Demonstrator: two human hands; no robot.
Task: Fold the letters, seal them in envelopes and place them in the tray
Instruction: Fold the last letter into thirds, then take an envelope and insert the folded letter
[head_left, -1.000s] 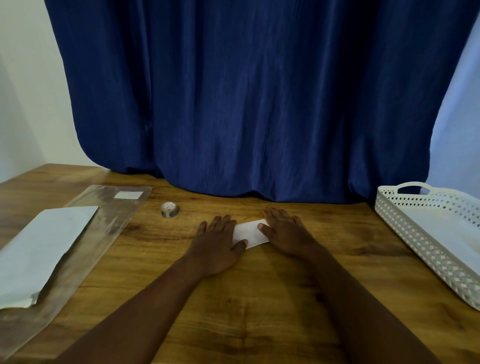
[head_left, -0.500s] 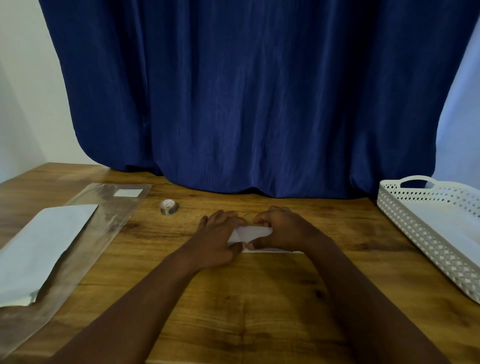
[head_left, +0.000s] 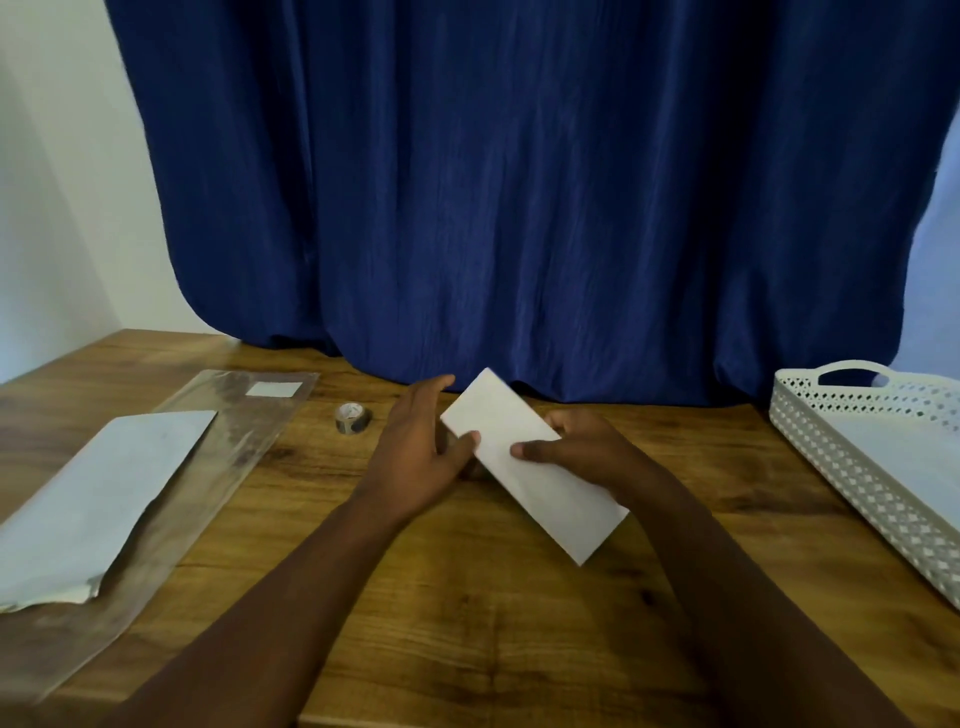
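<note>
A white envelope is lifted off the wooden table and tilted, its long side running from upper left to lower right. My left hand pinches its upper-left end, thumb on top and fingers behind. My right hand grips its middle, thumb on the face and fingers underneath. A white perforated tray stands at the right edge with white paper inside. A stack of white sheets lies at the left on a clear plastic sleeve.
A small roll of tape sits on the table just left of my left hand. A dark blue curtain hangs behind the table's far edge. Bare wood shows in front of my arms.
Both hands pressed flat on white paper on the table, then curled round it. Now they have lifted the white envelope off the table and turned it diagonal.
</note>
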